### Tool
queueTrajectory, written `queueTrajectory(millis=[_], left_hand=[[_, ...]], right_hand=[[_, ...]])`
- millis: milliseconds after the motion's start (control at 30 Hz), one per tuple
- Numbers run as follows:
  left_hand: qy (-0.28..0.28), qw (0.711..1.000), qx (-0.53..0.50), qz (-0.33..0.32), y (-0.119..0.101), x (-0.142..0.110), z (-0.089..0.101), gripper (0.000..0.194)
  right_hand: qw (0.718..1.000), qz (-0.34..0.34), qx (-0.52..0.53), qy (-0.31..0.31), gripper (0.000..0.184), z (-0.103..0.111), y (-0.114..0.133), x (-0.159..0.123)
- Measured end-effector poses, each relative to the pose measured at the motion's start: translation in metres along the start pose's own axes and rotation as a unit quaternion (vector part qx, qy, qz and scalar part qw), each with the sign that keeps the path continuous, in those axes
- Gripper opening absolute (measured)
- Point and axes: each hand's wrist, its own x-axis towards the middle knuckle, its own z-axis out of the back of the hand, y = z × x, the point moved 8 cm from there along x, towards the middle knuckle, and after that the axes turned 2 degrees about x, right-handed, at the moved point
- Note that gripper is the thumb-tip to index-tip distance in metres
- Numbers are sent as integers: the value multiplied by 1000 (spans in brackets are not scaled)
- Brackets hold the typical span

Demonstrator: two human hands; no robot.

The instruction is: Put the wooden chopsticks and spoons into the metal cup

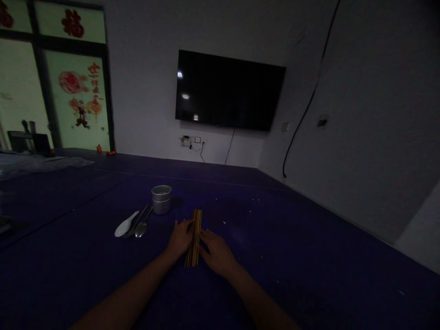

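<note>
A bundle of wooden chopsticks (196, 233) lies on the dark blue surface, side by side and pointing away from me. My left hand (180, 238) grips the bundle from its left side, fingertips against the sticks. From the other side my right hand (217, 251) holds it, thumb and fingers at the right edge. Left of the hands stands a metal cup (161, 200), upright. Beside it lie a white spoon (125, 224), a metal spoon (141, 226) and another metal utensil (134, 224) whose head is partly hidden between them.
The blue surface (309, 256) bears small pale scraps. Clear plastic sheeting (44, 165) and a dark holder (29, 141) are at the far left, with small orange objects (105, 150) near the door. A television (228, 90) hangs on the wall; a cable (309, 103) runs down at right.
</note>
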Motion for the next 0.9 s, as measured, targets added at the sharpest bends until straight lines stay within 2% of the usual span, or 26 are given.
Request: queueTrajectory(millis=[467,900], left_hand=[[-8,997,70,-17,-1,-1,-3,40],[-19,996,83,-22,0,-1,-3,38]], right_hand=[[1000,-2,5,5,47,-1,-1,0],[1000,2,-1,19,50,-4,1,1]])
